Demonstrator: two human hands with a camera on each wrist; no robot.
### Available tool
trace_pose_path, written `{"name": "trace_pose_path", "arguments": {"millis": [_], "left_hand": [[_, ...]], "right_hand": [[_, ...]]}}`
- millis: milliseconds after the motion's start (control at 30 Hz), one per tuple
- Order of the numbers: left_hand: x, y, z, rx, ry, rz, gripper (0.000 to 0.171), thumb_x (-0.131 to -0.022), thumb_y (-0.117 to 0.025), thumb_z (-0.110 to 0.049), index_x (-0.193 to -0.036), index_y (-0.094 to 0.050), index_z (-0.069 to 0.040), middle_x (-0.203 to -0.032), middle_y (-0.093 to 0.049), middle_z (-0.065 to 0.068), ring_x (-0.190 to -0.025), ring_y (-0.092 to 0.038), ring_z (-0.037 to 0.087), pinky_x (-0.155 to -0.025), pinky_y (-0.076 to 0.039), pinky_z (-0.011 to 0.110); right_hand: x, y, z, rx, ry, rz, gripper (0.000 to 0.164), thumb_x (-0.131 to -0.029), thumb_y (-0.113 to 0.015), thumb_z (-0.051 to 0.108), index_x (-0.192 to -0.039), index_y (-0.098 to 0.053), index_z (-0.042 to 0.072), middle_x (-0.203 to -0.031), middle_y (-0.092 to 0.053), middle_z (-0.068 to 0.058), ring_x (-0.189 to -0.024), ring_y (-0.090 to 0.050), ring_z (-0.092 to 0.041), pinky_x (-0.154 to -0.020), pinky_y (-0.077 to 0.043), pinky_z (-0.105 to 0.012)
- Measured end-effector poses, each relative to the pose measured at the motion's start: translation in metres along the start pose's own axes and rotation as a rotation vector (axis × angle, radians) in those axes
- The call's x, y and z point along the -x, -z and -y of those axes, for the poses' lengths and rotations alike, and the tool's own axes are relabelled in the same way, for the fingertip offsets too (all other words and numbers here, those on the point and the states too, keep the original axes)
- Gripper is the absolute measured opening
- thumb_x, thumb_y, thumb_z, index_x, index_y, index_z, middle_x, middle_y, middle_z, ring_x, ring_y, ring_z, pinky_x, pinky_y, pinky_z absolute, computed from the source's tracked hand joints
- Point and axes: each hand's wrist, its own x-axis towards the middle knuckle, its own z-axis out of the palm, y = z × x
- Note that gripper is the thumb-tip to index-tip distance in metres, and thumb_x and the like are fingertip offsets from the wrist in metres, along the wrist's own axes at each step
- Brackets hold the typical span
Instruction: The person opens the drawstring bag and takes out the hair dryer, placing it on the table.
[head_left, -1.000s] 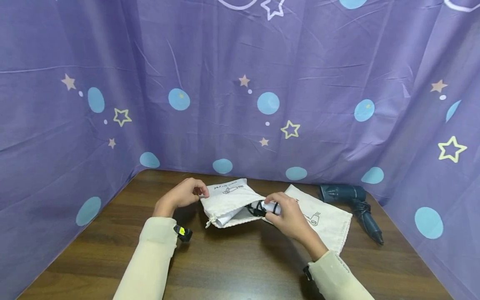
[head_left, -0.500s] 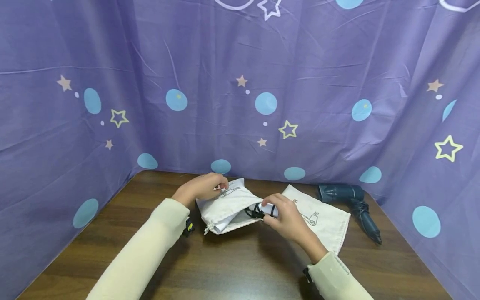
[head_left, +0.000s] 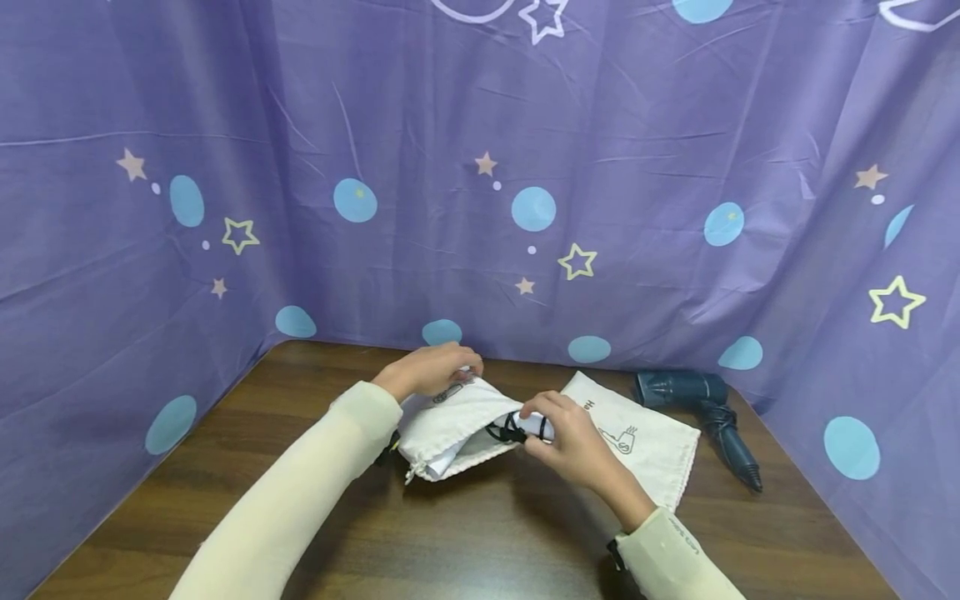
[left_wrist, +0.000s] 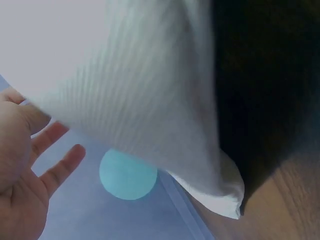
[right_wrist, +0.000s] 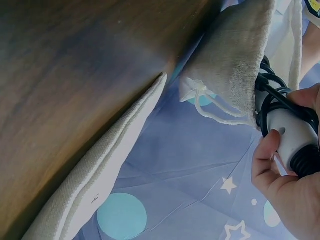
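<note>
In the head view, a white drawstring bag with a hair dryer print lies left of centre, its mouth gaping toward the person. My left hand pinches the bag's far end; in the left wrist view, two of its fingers stick out loosely beyond the cloth. At the mouth, my right hand grips the handle of a white hair dryer wound with black cord. The rest of this dryer is mostly hidden inside the bag. A knotted drawstring hangs from the mouth in the right wrist view.
A second white bag with a dryer print lies flat to the right, partly behind the right hand. Past it, at the back right, rests a dark teal hair dryer with its cord bundled. A purple curtain borders the wooden table.
My left hand has moved right and away from me, from the bag's left side across to its far end. The bag has shifted slightly toward me. The right hand keeps its hold.
</note>
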Motion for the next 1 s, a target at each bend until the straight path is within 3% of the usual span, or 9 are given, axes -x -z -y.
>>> {"name": "trace_pose_path", "arguments": {"millis": [167, 267, 533, 767, 1000], "left_hand": [[0.000, 0.000, 0.002, 0.045, -0.014, -0.019, 0.019, -0.102, -0.059, -0.005, -0.091, -0.064, -0.020, -0.086, -0.062, -0.006, -0.079, -0.054, 0.011, -0.071, -0.047, 0.032], [0.001, 0.000, 0.002, 0.056, -0.023, -0.015, 0.020, -0.103, -0.056, -0.004, -0.087, -0.059, -0.016, -0.079, -0.057, -0.004, -0.072, -0.048, 0.011, -0.065, -0.042, 0.030], [0.001, -0.001, 0.003, 0.024, 0.027, -0.012, 0.020, -0.103, -0.057, -0.008, -0.087, -0.060, -0.018, -0.082, -0.056, -0.007, -0.076, -0.049, 0.010, -0.067, -0.042, 0.030], [0.005, -0.003, 0.013, 0.021, 0.094, 0.003, 0.027, -0.102, -0.053, 0.000, -0.082, -0.054, -0.019, -0.075, -0.046, -0.008, -0.071, -0.045, 0.009, -0.064, -0.038, 0.031], [0.010, -0.001, 0.017, 0.023, 0.107, 0.012, 0.028, -0.098, -0.051, 0.006, -0.082, -0.055, -0.016, -0.074, -0.045, -0.007, -0.070, -0.044, 0.010, -0.065, -0.039, 0.031]], "right_hand": [[0.002, 0.000, -0.001, -0.011, 0.014, 0.000, 0.031, -0.070, -0.076, 0.005, -0.100, -0.069, 0.011, -0.102, -0.067, 0.001, -0.096, -0.063, -0.016, -0.080, -0.053, -0.036], [0.002, -0.001, -0.001, -0.017, 0.018, 0.006, 0.032, -0.071, -0.076, 0.005, -0.101, -0.069, 0.011, -0.104, -0.068, 0.000, -0.097, -0.063, -0.016, -0.080, -0.054, -0.036], [0.003, 0.000, 0.000, -0.006, 0.019, 0.021, 0.033, -0.071, -0.077, 0.006, -0.102, -0.069, 0.012, -0.106, -0.067, 0.002, -0.099, -0.063, -0.015, -0.082, -0.054, -0.036], [0.003, 0.002, 0.002, -0.013, 0.020, 0.023, 0.033, -0.072, -0.078, 0.005, -0.102, -0.069, 0.012, -0.107, -0.067, 0.002, -0.100, -0.063, -0.016, -0.083, -0.054, -0.037], [0.003, 0.002, 0.004, -0.020, 0.026, 0.024, 0.033, -0.072, -0.078, 0.003, -0.103, -0.069, 0.012, -0.108, -0.067, 0.002, -0.101, -0.063, -0.016, -0.085, -0.054, -0.038]]}}
